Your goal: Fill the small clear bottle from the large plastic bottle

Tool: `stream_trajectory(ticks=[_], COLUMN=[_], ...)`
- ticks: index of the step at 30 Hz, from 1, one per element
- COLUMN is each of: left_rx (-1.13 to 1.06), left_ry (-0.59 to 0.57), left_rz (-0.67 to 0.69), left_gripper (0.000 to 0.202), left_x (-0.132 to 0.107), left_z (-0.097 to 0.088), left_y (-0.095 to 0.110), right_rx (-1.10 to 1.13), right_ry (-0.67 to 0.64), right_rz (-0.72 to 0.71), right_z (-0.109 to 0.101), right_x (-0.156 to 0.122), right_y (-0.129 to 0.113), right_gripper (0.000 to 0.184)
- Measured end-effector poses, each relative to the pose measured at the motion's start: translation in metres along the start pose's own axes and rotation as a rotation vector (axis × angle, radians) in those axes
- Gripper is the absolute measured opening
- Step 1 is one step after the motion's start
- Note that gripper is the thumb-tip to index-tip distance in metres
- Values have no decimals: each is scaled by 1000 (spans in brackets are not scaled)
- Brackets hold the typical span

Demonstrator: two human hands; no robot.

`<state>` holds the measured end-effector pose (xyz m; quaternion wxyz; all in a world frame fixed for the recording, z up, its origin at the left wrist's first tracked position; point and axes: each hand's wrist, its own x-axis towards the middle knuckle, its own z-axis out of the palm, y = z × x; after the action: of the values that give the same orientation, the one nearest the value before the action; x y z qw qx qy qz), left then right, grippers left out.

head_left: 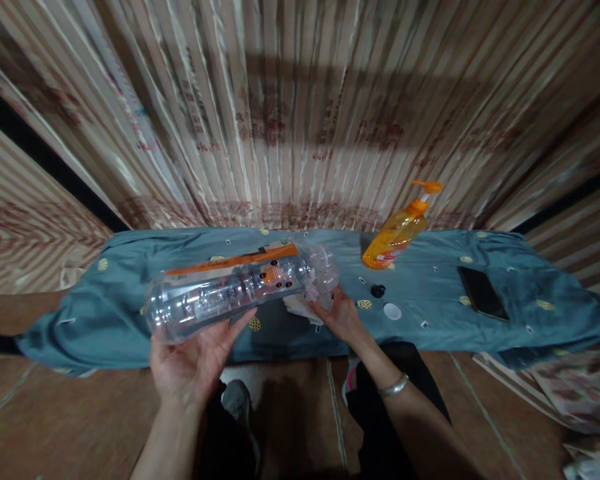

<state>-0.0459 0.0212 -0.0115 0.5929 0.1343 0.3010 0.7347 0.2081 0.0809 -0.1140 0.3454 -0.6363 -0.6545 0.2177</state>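
A large clear plastic bottle (225,287) with an orange and white label lies tilted sideways above the cloth. My left hand (190,360) supports its base end from below, palm up, with the thumb along its side. At the other end, my right hand (337,313) grips the clear neck part; its exact outline is blurred. White folded paper or tissue (303,310) shows just beside my right fingers; I cannot tell whether they hold it. Right of that hand, a small black cap (378,291) and a white round disc (392,311) rest on the cloth.
A teal patterned cloth (430,327) covers the long, narrow table. On it, an orange pump bottle (397,233) stands at the back right, and a dark phone (483,292) lies farther right. Pleated curtains (300,120) hang behind. Tiled floor (300,413) lies below.
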Motion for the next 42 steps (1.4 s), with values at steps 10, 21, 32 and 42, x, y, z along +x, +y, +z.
stream_trajectory(ticks=[10,21,32,42], left_rx=[-108,-164,-117,-84], left_ry=[-44,-14,22,43], left_rz=[-73,-77,-45,-66], left_gripper=[73,61,43,46], left_x=[6,5,5,3], left_z=[-13,-19,-12,-1], left_y=[-1,-1,-2,-2], right_rx=[18,89,95,54], right_ry=[3,48,34,9], right_rz=[20,-24,-27,-12], right_z=[1,6,3,2], right_x=[-1,-1,-1,0], right_y=[0,5,1,2], right_gripper=[52,43,47,49])
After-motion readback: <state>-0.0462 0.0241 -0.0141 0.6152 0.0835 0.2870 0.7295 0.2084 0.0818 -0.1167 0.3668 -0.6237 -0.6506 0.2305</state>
